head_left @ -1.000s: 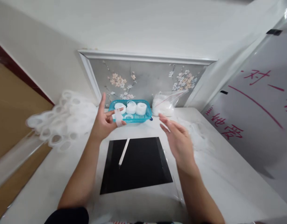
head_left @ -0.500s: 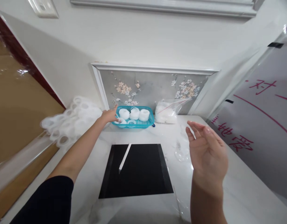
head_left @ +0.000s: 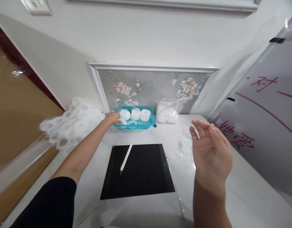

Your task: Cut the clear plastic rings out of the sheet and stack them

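Observation:
My left hand (head_left: 113, 118) reaches over the left end of a turquoise plastic basket (head_left: 138, 126). Its visible fingers are spread apart near a flat white piece (head_left: 122, 122) inside; whether they touch it is hard to see. Three white rolls (head_left: 135, 114) stand in a row in the basket, and a white ring (head_left: 132, 122) lies in front of them. Away to the right, my right hand (head_left: 211, 145) is raised above the table, palm showing, fingers loosely stretched and holding nothing.
A black mat (head_left: 141, 171) with a white pen-like stick (head_left: 126, 159) on it lies in front. White translucent rings (head_left: 74, 122) are piled at the left. A clear bag with white contents (head_left: 168, 111) stands right of the basket. A whiteboard (head_left: 267, 120) borders the right side.
My left hand has shifted slightly at the basket's left end, its fingers still over it. My right hand stays raised. The whole view has moved a little.

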### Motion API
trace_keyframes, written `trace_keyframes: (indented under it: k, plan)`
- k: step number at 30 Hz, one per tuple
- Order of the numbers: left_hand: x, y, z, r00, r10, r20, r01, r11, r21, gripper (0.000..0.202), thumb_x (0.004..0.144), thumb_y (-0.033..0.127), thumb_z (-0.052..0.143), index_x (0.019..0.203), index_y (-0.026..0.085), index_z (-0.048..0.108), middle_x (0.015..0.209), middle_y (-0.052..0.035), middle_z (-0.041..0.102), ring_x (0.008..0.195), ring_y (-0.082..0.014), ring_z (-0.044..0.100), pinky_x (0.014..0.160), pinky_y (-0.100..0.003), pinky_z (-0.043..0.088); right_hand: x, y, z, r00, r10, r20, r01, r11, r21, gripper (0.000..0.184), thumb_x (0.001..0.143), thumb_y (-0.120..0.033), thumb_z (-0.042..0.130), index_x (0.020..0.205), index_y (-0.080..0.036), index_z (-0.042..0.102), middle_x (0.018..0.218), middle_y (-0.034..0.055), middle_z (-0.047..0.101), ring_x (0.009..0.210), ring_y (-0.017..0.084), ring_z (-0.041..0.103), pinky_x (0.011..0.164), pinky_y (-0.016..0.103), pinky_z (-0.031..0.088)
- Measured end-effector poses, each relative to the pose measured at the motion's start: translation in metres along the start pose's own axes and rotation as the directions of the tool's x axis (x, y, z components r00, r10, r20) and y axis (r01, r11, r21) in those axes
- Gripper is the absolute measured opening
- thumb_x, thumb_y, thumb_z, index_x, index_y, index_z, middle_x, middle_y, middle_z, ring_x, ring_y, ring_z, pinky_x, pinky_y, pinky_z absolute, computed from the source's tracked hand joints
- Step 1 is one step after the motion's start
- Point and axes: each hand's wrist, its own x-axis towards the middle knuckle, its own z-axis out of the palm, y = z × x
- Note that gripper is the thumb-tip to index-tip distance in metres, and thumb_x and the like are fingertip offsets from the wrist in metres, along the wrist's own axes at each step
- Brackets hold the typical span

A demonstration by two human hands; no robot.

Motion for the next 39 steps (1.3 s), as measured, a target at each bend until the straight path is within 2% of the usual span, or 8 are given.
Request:
trace_keyframes:
  k: [8, 13, 15, 19, 24, 29, 33, 39]
  plan:
    - [-0.003, 0.001, -0.003, 0.999, 0.014, -0.05, -0.015, 1.0, -0.024, 0.052, 0.095, 0.038, 0.063, 0.14, 0.017, 0.05, 0.127, -0.0114, 0.064, 0.119, -0.0273, 0.06, 0.103, -0.051, 0.046, 0.001, 0.001, 0.002, 0.999, 0.03, -0.011, -0.03, 0.999, 0.027, 0.003, 0.079, -0.03, 0.073, 0.077, -0.028, 0.075, 0.09, -0.0005, 0.075, 0.101, 0.021, 0.069, 0.095, 0.041, 0.049]
    - [-0.004, -0.001, 0.001, 0.991, -0.02, -0.131, 0.018, 1.0, -0.016, 0.052, 0.093, 0.023, 0.059, 0.144, 0.024, 0.048, 0.117, -0.0061, 0.071, 0.12, -0.0255, 0.061, 0.103, -0.04, 0.045, 0.0, 0.002, 0.002, 0.999, 0.029, 0.023, -0.029, 0.999, 0.025, 0.005, 0.081, -0.03, 0.072, 0.078, -0.028, 0.075, 0.088, -0.0014, 0.074, 0.097, 0.019, 0.069, 0.092, 0.039, 0.049]
    - [-0.003, -0.002, 0.004, 0.985, -0.035, -0.172, 0.034, 0.999, -0.005, 0.052, 0.091, 0.024, 0.06, 0.142, 0.026, 0.05, 0.121, -0.0062, 0.07, 0.124, -0.0269, 0.058, 0.105, -0.038, 0.042, 0.0, 0.002, 0.003, 0.999, 0.022, 0.027, -0.023, 0.999, 0.025, 0.006, 0.082, -0.03, 0.072, 0.077, -0.028, 0.075, 0.087, -0.0019, 0.074, 0.094, 0.018, 0.069, 0.092, 0.038, 0.049]
    - [-0.001, -0.004, 0.01, 0.974, -0.048, -0.222, 0.053, 0.998, 0.017, 0.053, 0.082, 0.03, 0.072, 0.133, 0.022, 0.06, 0.14, -0.0127, 0.057, 0.135, -0.0347, 0.045, 0.111, -0.044, 0.034, -0.001, 0.004, 0.004, 0.999, 0.025, 0.039, -0.025, 1.0, -0.006, 0.008, 0.082, -0.031, 0.072, 0.076, -0.027, 0.075, 0.085, -0.001, 0.074, 0.091, 0.018, 0.069, 0.09, 0.038, 0.049]
    - [0.003, -0.007, 0.012, 0.978, -0.086, -0.19, 0.088, 0.996, 0.003, 0.029, 0.081, 0.028, 0.075, 0.108, 0.019, 0.072, 0.137, -0.0129, 0.058, 0.134, -0.0362, 0.045, 0.11, -0.048, 0.035, -0.004, 0.007, 0.006, 0.996, 0.029, 0.09, -0.028, 1.0, -0.008, 0.007, 0.082, -0.03, 0.072, 0.077, -0.028, 0.077, 0.082, -0.001, 0.074, 0.088, 0.017, 0.069, 0.09, 0.036, 0.051]
    - [0.004, -0.003, 0.015, 0.98, -0.105, -0.168, 0.103, 0.995, -0.017, 0.03, 0.091, 0.033, 0.067, 0.115, 0.015, 0.065, 0.138, -0.0105, 0.055, 0.132, -0.0304, 0.046, 0.11, -0.055, 0.036, -0.006, 0.009, 0.008, 0.995, 0.01, 0.1, -0.004, 0.998, -0.061, 0.009, 0.083, -0.029, 0.071, 0.076, -0.028, 0.077, 0.08, -0.0006, 0.074, 0.087, 0.018, 0.069, 0.09, 0.039, 0.052]
    - [0.007, 0.001, 0.017, 0.978, -0.126, -0.166, 0.123, 0.992, -0.031, 0.035, 0.094, 0.036, 0.064, 0.123, 0.016, 0.061, 0.139, -0.0109, 0.054, 0.133, -0.0305, 0.046, 0.111, -0.058, 0.035, -0.006, 0.01, 0.008, 0.993, 0.001, 0.119, 0.006, 0.998, -0.063, 0.01, 0.084, -0.027, 0.069, 0.077, -0.028, 0.077, 0.08, -0.0009, 0.074, 0.085, 0.017, 0.069, 0.088, 0.037, 0.052]
    - [0.014, 0.004, 0.017, 0.975, -0.154, -0.162, 0.142, 0.987, -0.081, 0.04, 0.073, 0.028, 0.082, 0.11, 0.016, 0.071, 0.142, -0.0171, 0.055, 0.146, -0.0442, 0.025, 0.115, -0.06, 0.02, -0.006, 0.01, 0.009, 0.99, -0.024, 0.137, 0.032, 0.998, -0.052, 0.012, 0.085, -0.026, 0.069, 0.078, -0.029, 0.078, 0.081, -0.0014, 0.074, 0.085, 0.016, 0.069, 0.088, 0.035, 0.052]
